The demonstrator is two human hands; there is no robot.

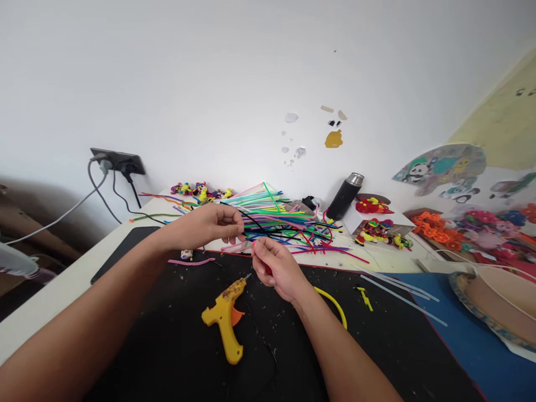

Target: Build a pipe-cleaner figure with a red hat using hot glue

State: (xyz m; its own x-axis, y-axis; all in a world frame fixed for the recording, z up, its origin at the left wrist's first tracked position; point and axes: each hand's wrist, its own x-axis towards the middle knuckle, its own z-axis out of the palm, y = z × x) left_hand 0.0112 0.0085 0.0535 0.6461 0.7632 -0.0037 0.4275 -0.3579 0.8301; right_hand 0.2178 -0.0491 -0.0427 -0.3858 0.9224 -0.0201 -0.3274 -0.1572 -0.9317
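My left hand (pixel 209 226) is raised over the back edge of the black mat, thumb and fingers pinched together. A thin black pipe cleaner (pixel 255 223) runs from around its fingertips, against the pile behind. Just to the right, my right hand (pixel 277 268) is closed around a small red thing (pixel 268 269), mostly hidden by the fingers; its kind cannot be made out. The two hands are close but apart. Below them a yellow glue gun (pixel 226 318) with an orange trigger lies on the black mat (pixel 167 335).
Many colored pipe cleaners (pixel 276 215) are heaped behind the hands. A black flask (pixel 345 195) leans near the wall by a white box (pixel 387 220) with small figures. Clear glue sticks (pixel 404 298), a yellow-green piece (pixel 365 298) and a basket (pixel 494 312) lie rightward.
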